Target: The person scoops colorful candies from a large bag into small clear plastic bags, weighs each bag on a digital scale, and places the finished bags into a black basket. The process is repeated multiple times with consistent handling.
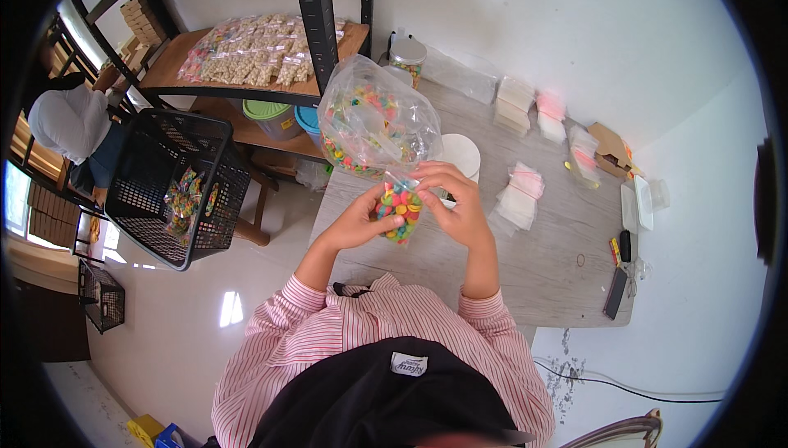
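Between my hands is a small clear plastic bag (400, 209) filled with colourful candies. My left hand (358, 221) grips the bag's side, its thumb across the front. My right hand (452, 202) has its thumb and fingers at the bag's upper right edge, near the top. Just beyond stands a large clear plastic bag (375, 119) of the same kind of candies. A white tub (462, 154) sits behind my right hand, which partly hides it. To the right, a stack of empty clear bags with red strips (521, 192) lies on the wooden table (443, 282).
A black plastic basket (212, 220) holding filled candy bags stands left of the table. Shelving (315, 23) with packed snacks rises behind it. More bag stacks (514, 103), a cardboard box (609, 146) and a phone (615, 294) lie rightward. Another person (68, 119) is at far left.
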{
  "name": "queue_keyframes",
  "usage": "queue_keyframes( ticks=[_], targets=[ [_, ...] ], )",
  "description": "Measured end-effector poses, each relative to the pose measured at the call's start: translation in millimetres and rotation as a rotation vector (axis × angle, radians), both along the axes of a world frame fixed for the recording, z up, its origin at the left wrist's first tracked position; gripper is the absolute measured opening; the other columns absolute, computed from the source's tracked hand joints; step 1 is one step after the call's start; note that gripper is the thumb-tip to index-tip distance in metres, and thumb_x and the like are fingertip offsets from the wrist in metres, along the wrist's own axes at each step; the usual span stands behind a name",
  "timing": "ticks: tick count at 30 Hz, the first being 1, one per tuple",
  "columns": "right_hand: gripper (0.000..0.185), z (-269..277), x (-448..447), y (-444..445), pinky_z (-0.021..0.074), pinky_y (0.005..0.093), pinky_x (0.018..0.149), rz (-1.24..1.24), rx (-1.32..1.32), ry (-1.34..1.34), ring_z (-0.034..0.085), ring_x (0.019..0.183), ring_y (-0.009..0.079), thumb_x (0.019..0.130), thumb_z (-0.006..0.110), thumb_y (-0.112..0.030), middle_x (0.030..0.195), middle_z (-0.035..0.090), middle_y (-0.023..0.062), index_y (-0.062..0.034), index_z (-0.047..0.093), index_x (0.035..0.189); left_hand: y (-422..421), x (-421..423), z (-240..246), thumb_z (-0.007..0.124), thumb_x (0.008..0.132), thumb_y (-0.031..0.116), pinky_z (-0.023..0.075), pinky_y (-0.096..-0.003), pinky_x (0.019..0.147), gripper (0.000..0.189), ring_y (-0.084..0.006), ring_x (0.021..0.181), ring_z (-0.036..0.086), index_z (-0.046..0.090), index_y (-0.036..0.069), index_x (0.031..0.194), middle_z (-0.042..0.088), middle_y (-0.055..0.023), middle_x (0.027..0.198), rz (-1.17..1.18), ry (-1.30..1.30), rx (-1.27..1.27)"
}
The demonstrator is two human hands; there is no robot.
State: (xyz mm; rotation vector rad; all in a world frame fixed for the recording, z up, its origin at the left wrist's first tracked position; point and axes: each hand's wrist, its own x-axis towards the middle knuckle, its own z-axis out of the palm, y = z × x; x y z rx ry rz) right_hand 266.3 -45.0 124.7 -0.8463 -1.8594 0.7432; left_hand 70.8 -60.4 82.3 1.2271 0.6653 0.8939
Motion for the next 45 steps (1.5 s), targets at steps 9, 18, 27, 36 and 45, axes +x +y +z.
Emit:
queue_keyframes(
  ticks=[9,18,27,36,45],
  targets=[
    [0.009,2.9,-2.2,-2.2,0.042,0.0363,0.087,0.018,0.038,-0.085,0.057,0.1,0.0285,0.076,0.066,-0.007,0.091,0.066,0.0095,-0.0044,0.066,0.084,3.6,3.2,-9.7,0.054,0.092,0.021,0.0452,-0.0196,0.058,0.029,-0.0045,0.075,0.055,0.049,0.003,0.115,0.061,-0.0027,0.093,0.082,0.004,-0.016],
    [0.01,-0.4,-7.9,-3.6,0.0439,0.0333,0.073,-0.169,0.074,-0.091,0.057,0.078,0.0246,0.076,0.067,-0.009,0.077,0.06,0.0079,-0.0019,0.061,0.08,4.3,6.7,2.8,0.056,0.091,0.019,0.0447,-0.0195,0.057,0.022,-0.0042,0.072,0.054,0.054,0.006,0.108,0.062,-0.0024,0.092,0.198,0.095,0.07],
    [0.016,-27.8,10.9,-12.2,0.0477,0.0267,0.065,0.065,-0.179,-0.025,0.058,0.07,0.015,0.071,0.073,-0.002,0.078,0.062,0.0081,0.0015,0.057,0.071,6.6,10.5,-18.0,0.058,0.088,0.011,0.0446,-0.0239,0.069,0.01,-0.0076,0.078,0.054,0.058,0.003,0.092,0.058,-0.0029,0.085,0.189,0.16,0.189],
    [0.015,-54.7,35.7,-25.8,0.0464,0.0253,0.061,0.034,-0.214,0.003,0.058,0.063,0.0138,0.071,0.072,-0.004,0.07,0.062,0.0073,0.0,0.058,0.068,2.4,34.3,-37.4,0.06,0.084,0.008,0.0431,-0.0276,0.075,0.005,-0.0147,0.08,0.054,0.061,0.003,0.086,0.058,-0.007,0.086,0.034,0.315,0.248],
    [0.015,-103.0,87.7,17.8,0.0424,0.0212,0.054,-0.714,-0.418,0.234,0.054,0.063,0.0054,0.079,0.07,-0.01,0.069,0.06,0.0,-0.0016,0.058,0.073,11.0,32.6,-49.4,0.047,0.091,0.015,0.0395,-0.0321,0.086,0.034,-0.0185,0.11,0.046,0.044,0.008,0.125,0.044,-0.0089,0.125,0.171,0.409,0.199]
  ],
)
